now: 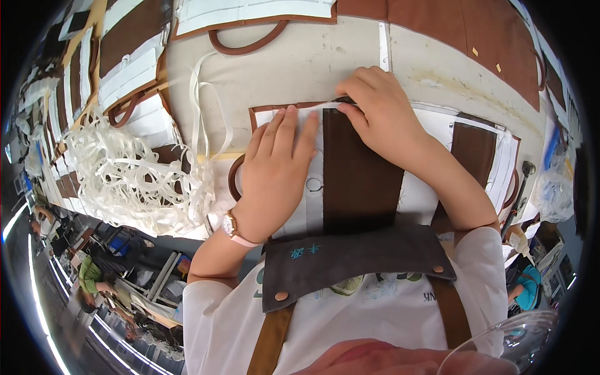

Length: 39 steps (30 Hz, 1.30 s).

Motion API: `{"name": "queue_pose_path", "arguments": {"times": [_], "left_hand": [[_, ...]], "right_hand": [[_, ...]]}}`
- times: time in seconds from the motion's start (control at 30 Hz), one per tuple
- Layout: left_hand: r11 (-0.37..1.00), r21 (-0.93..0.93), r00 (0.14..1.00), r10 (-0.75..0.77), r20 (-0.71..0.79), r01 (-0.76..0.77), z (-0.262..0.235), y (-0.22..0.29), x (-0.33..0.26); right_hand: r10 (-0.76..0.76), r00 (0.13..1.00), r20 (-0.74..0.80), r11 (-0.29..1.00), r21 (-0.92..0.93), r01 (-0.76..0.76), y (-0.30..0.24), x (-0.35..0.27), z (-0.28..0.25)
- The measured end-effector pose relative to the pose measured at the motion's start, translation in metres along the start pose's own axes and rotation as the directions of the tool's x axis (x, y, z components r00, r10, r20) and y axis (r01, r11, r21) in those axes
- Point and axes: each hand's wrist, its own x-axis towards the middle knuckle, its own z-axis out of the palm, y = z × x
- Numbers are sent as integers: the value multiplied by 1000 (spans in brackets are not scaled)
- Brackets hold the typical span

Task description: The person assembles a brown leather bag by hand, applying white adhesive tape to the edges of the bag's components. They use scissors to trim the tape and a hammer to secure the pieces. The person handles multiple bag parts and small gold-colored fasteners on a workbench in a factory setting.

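In front of me lies a bag panel with brown edging, white backing and a wide dark brown band down its middle. My left hand rests flat with fingers stretched on the panel's upper left part, fingertips by its far edge. At that same edge, my right hand is closed, thumb and fingers pinching the rim above the brown band. A thin white strip runs along the rim between the two hands. One brown handle sticks out past the panel's left side, partly hidden by my left hand.
A tangled heap of white tape lies on the left. More brown and white bag pieces are at the far left, and a brown sheet at the far right. A white ruler-like strip lies beyond my right hand.
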Motion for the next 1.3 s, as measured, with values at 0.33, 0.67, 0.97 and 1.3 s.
{"name": "queue_pose_path", "arguments": {"times": [0.33, 0.67, 0.97, 1.3], "left_hand": [[990, 99, 995, -99, -20, 101, 5, 26, 7], [983, 41, 970, -168, -173, 177, 24, 29, 2], [975, 145, 973, -144, -179, 170, 13, 28, 10], [994, 60, 991, -82, -105, 89, 21, 44, 11]], "right_hand": [[-64, 996, -58, 995, 67, 67, 5, -3, 12], [-436, 899, 44, 874, -220, 434, 7, -12, 9], [-439, 898, 33, 816, -404, 414, -2, -22, 14], [-29, 999, -19, 999, 44, 30, 17, -17, -2]]}}
